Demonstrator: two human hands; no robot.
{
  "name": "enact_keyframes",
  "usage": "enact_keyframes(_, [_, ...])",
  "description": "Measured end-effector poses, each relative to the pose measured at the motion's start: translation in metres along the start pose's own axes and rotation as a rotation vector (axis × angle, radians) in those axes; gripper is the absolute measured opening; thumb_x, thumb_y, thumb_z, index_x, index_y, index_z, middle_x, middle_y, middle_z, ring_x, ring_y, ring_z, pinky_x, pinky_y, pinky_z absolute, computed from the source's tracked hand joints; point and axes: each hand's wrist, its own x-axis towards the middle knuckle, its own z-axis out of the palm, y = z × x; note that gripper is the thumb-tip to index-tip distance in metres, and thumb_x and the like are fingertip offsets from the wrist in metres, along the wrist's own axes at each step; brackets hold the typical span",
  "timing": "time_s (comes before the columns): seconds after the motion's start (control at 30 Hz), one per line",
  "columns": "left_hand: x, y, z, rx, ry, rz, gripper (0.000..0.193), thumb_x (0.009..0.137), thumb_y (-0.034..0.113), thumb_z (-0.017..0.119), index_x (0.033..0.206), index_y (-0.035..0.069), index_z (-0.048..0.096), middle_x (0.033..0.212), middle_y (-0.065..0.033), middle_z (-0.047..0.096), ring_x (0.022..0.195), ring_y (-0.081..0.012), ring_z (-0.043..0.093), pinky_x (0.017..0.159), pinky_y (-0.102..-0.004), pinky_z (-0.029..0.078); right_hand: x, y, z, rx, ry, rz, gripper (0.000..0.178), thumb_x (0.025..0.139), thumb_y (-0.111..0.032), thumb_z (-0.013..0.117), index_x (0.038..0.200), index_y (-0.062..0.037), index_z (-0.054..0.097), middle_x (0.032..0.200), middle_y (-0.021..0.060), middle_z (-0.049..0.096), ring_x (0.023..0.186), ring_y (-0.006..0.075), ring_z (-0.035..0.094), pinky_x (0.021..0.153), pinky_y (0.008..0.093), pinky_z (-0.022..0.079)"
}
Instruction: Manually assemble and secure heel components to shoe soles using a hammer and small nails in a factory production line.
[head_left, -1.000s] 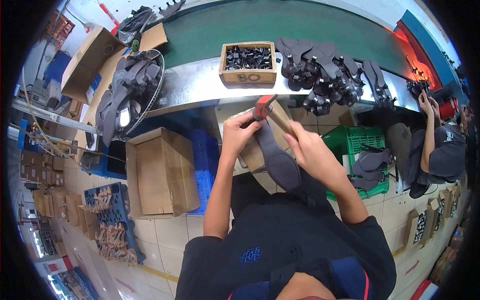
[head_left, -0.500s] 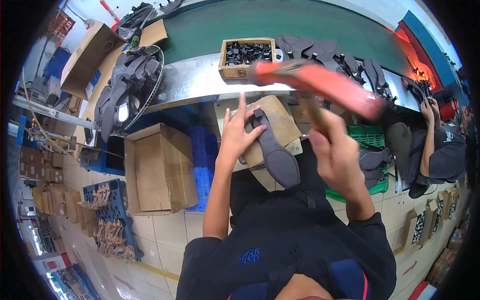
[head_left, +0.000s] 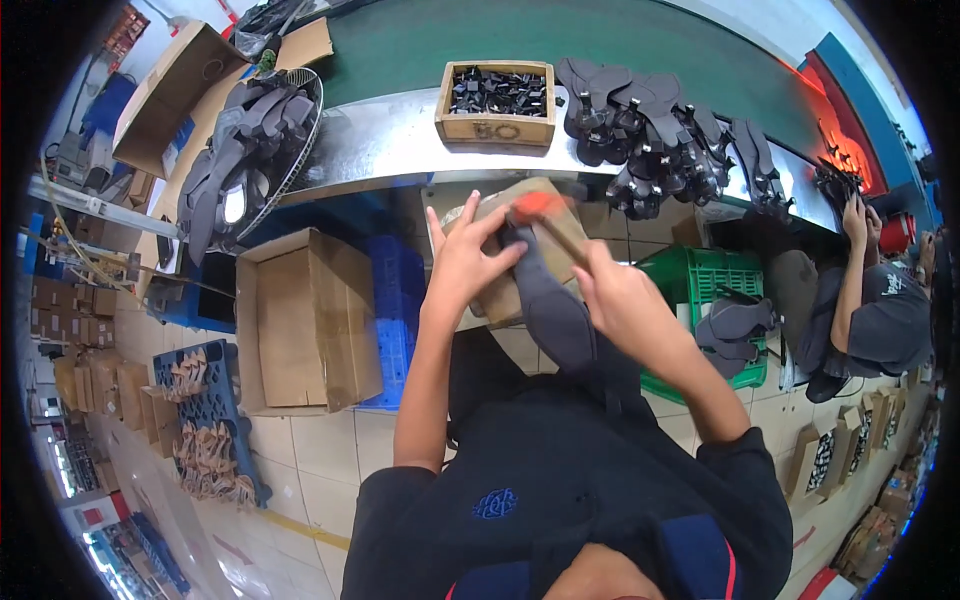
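Note:
My left hand [head_left: 465,255] grips the heel end of a dark grey shoe sole [head_left: 556,318] between thumb and forefinger, its other fingers raised. The sole rests over a tan board [head_left: 497,298], its toe end pointing back toward my lap. In my right hand [head_left: 640,312] is the wooden handle of a hammer [head_left: 562,238]. Its red head, smeared by motion, is down at the sole's heel, right beside my left fingertips. The hammer head hides the heel, so contact cannot be made out.
On the metal ledge stands a wooden box [head_left: 497,127] of small black pieces, with dark sandals [head_left: 640,120] to its right. A wire basket [head_left: 312,130] of soles, a cardboard box [head_left: 300,325] and a green crate [head_left: 715,275] surround me. A co-worker [head_left: 885,310] sits at right.
The hammer has swung down and left from above the ledge to the sole's heel. My right hand came down with it; my left hand stays at the heel.

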Motion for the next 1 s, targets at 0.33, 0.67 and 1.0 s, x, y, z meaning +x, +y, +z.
enact_keyframes(0.33, [-0.073,0.084,-0.051,-0.765,-0.191,0.217,0.016,0.087,0.009,0.066,0.099,0.001,0.074,0.090,-0.0119,0.072,0.081,-0.0202,0.070,0.072,-0.0300,0.053,0.024,0.042,0.010,-0.130,0.272,-0.375,0.050,0.091,-0.015,0.066,0.137,-0.0037,0.051,0.104,0.0158,0.065,0.084,0.0345,0.067,0.065,0.0410,0.053])
enact_keyframes(0.67, [-0.114,0.115,-0.054,-1.418,-0.681,-0.319,0.032,0.103,0.027,0.051,0.106,-0.001,0.065,0.097,-0.0051,0.062,0.090,-0.0122,0.057,0.081,-0.0247,0.043,-0.025,0.013,0.026,1.291,-0.522,-0.232,0.054,0.100,-0.049,0.051,0.102,0.0024,0.066,0.108,0.0200,0.065,0.110,0.0332,0.060,0.097,0.0454,0.046])
enact_keyframes(1.0, [-0.120,0.129,-0.053,-1.545,-0.812,-0.312,0.036,0.106,0.029,0.044,0.106,-0.002,0.062,0.105,-0.0093,0.062,0.106,-0.0177,0.057,0.097,-0.0308,0.043,-0.054,-0.011,0.029,1.581,-0.382,-0.199,0.058,0.093,-0.059,0.055,0.085,-0.0016,0.064,0.083,0.0124,0.064,0.097,0.0297,0.060,0.098,0.0483,0.045])
